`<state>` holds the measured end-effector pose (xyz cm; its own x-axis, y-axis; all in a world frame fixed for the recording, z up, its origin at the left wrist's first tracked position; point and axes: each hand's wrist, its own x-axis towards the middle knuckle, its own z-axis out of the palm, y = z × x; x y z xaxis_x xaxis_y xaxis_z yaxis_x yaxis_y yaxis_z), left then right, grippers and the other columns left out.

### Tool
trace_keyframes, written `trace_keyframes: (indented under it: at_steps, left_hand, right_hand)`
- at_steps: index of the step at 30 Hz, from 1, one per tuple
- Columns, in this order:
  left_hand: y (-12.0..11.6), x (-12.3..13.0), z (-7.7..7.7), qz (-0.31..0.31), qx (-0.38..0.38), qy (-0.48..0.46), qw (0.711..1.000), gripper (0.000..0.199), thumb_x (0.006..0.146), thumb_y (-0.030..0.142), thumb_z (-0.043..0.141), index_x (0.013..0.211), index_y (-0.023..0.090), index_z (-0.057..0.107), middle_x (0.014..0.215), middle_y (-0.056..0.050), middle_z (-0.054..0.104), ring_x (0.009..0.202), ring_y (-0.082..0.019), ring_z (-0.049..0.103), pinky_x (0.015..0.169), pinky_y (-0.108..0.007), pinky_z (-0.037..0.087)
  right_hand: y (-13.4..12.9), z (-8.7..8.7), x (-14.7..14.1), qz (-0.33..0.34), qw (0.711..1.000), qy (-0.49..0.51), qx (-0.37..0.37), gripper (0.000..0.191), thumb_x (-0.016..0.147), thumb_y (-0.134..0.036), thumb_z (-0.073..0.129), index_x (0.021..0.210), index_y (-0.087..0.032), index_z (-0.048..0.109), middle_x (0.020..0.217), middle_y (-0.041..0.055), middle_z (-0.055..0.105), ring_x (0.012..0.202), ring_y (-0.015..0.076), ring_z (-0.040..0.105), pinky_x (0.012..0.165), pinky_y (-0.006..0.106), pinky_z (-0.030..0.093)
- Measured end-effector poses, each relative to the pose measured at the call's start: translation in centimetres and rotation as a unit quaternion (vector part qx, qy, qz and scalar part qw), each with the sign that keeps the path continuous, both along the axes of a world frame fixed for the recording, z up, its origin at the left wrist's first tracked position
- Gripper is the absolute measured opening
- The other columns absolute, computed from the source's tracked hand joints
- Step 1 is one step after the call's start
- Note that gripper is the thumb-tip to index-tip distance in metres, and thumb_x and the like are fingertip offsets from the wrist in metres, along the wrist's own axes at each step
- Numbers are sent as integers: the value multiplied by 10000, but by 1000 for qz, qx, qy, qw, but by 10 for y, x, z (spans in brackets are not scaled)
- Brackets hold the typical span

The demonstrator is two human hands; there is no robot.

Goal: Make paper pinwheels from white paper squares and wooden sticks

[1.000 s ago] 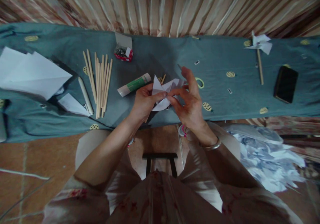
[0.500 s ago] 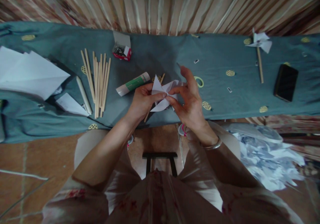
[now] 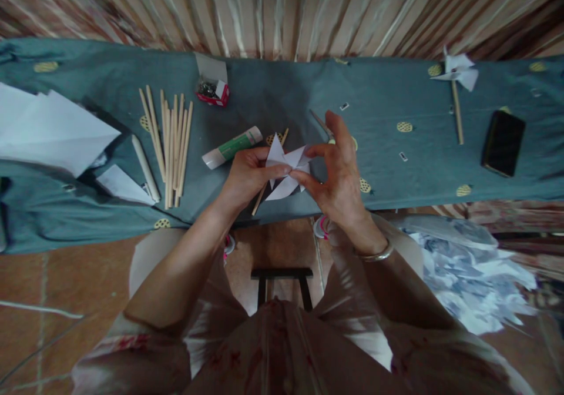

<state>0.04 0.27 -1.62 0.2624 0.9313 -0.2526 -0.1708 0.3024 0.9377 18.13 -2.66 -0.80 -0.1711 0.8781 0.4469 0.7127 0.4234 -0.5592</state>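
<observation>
A white paper pinwheel (image 3: 282, 188) with pointed, folded blades is held between my two hands over the near edge of the table. My left hand (image 3: 247, 177) grips it from the left, its thumb pressing near the middle. From the right, my right hand (image 3: 339, 180) pinches a blade, thumb at the centre and index finger bent over the paper. Beneath the pinwheel lies a thin wooden stick (image 3: 259, 201), partly covered. A glue stick (image 3: 233, 147) with a green label rests just beyond my left hand. Scissors (image 3: 321, 124) lie partly hidden behind my right fingers.
Several wooden sticks (image 3: 176, 148), a white pen-like rod (image 3: 145, 168) and paper sheets (image 3: 48, 124) lie to the left. A small red box (image 3: 214, 92) stands open at the back. A finished pinwheel (image 3: 459, 72) and a phone (image 3: 503, 143) are at right. Paper scraps (image 3: 471, 277) fill a bag below.
My right hand has shifted slightly right, with its index finger curled more over a blade. More of the scissors' blades now show. My left hand keeps its hold.
</observation>
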Motion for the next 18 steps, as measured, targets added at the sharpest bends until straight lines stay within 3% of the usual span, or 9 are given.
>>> trace_keyframes:
  at_steps: [14, 18]
  left_hand:
    - [3, 0, -2, -11, 42, 77, 996, 156, 601, 237, 834, 700, 162, 740, 634, 6, 675, 576, -149, 588, 512, -237, 427]
    - [3, 0, -1, 2, 25, 69, 997, 163, 599, 222, 827, 726, 156, 749, 647, 5, 683, 566, -136, 573, 511, -231, 408]
  right_hand:
    - [1, -1, 2, 9, 1000, -18, -20, 264, 863, -480, 693, 993, -284, 574, 1583, 86, 381, 1501, 284, 308, 1223, 570, 281]
    - [1, 0, 1, -5, 999, -36, 4, 301, 858, -476, 703, 1002, -251, 565, 1568, 161, 391, 1496, 298, 318, 1211, 535, 325]
